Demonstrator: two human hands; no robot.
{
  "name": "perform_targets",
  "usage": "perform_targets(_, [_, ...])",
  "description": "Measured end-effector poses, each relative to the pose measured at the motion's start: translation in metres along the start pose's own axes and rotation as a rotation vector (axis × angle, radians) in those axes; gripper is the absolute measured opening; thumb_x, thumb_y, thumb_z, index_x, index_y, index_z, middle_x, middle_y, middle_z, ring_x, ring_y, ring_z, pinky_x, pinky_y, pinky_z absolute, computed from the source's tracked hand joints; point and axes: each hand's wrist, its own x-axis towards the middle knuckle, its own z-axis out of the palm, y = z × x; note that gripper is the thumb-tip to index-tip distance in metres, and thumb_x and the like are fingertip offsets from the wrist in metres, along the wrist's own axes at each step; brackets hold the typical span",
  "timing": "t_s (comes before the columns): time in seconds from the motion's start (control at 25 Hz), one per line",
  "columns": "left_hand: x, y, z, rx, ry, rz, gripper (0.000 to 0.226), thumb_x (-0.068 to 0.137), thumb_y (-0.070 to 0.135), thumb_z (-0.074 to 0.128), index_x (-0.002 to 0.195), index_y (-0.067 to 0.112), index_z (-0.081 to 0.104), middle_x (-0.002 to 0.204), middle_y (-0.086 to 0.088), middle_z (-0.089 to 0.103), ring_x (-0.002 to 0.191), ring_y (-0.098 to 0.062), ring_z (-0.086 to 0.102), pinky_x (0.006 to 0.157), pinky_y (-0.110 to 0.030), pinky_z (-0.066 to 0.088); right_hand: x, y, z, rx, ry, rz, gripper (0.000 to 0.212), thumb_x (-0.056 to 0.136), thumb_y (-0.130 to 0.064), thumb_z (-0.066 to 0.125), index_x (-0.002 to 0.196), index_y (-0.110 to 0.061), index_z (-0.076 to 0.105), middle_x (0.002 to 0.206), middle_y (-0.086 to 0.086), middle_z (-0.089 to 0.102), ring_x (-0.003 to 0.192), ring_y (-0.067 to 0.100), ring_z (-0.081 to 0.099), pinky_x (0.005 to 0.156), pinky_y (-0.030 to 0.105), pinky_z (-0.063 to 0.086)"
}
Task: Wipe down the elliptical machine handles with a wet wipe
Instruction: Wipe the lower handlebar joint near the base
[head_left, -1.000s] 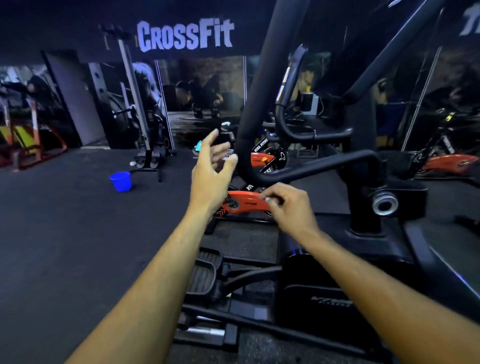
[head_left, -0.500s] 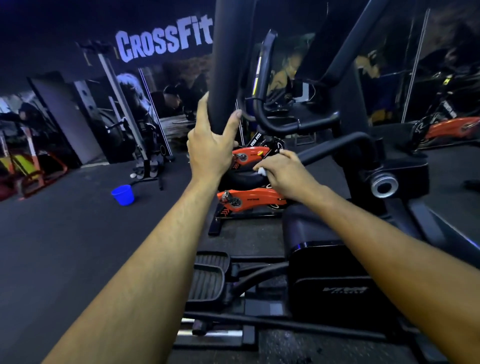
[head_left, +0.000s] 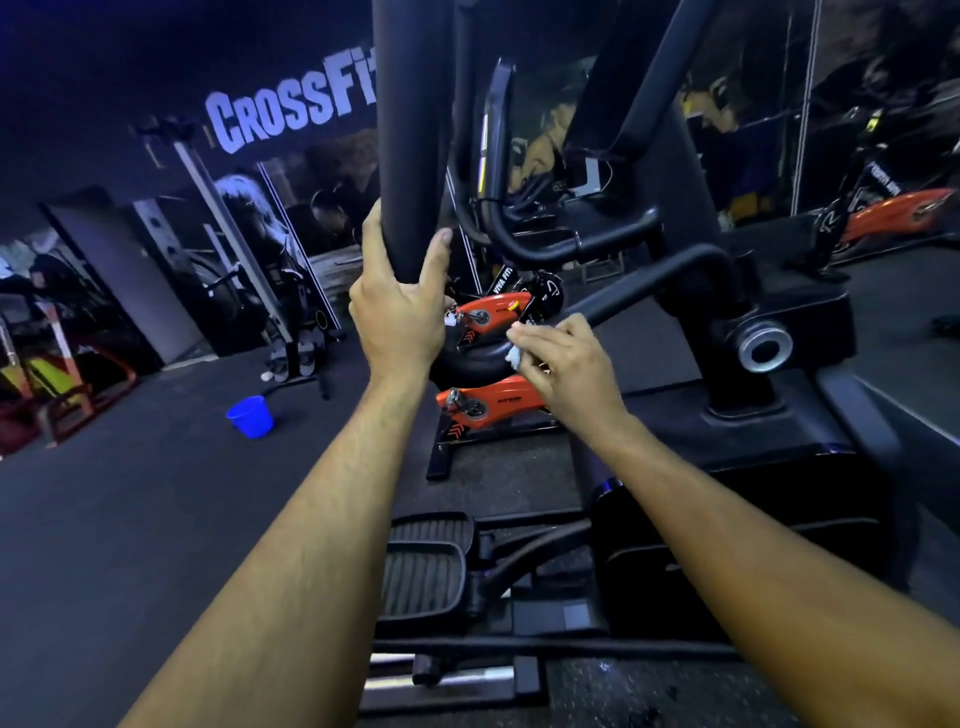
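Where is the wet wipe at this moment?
In the head view, near the centre, the wet wipe is pinched in the right hand against the curved black handle, right of the left hand gripping the upright bar.

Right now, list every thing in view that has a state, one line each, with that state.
left hand: gripping the upright handle bar, thumb and fingers around it
right hand: pinching the wet wipe
wet wipe: crumpled, pressed against the curved handle
blue bucket: tilted on the floor, contents hidden
foot pedal: unoccupied
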Motion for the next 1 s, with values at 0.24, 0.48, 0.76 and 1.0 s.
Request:
perform_targets(0.24, [0.003,-0.009,0.001,-0.026,-0.006,0.025,0.064,0.097,0.059,0.062,0.146,0.020,0.049,0.098,0.003,0.077,0.060,-0.017,0.073,0.067,-0.047,0.061,-0.006,-0.066,0.031,0.664,0.513,1.060,0.017,0.081,0.000,0.076,0.083,-0.016,0.073,0.084,0.000,0.066,0.066,0.008,0.062,0.068,0.024,0.053])
perform_targets(0.48, [0.004,-0.013,0.002,-0.033,0.005,0.056,0.066,0.097,0.060,0.061,0.147,0.019,0.047,0.096,-0.002,0.077,0.066,-0.021,0.074,0.069,-0.046,0.061,-0.009,-0.060,0.047,1.504,0.567,1.488,0.030,0.092,0.017,0.052,0.112,-0.005,0.062,0.092,0.013,0.071,0.078,0.018,0.070,0.085,0.034,0.059])
perform_targets(0.76, [0.004,-0.013,0.002,-0.032,0.016,0.060,0.066,0.096,0.062,0.061,0.145,0.020,0.048,0.094,0.002,0.076,0.073,-0.028,0.075,0.071,-0.049,0.061,0.000,-0.084,0.040,1.886,0.289,1.481,0.038,0.088,0.022,0.028,0.089,-0.004,0.056,0.080,0.014,0.069,0.085,0.025,0.062,0.081,0.033,0.053])
perform_targets(1.0, [0.004,-0.018,0.003,0.004,0.021,0.060,0.071,0.095,0.070,0.058,0.147,0.024,0.046,0.099,-0.003,0.077,0.073,-0.032,0.075,0.068,-0.051,0.060,0.015,-0.137,0.040,1.990,0.260,1.689,0.039,0.092,0.022,0.026,0.088,0.007,0.061,0.078,0.019,0.072,0.072,0.027,0.071,0.067,0.035,0.062])
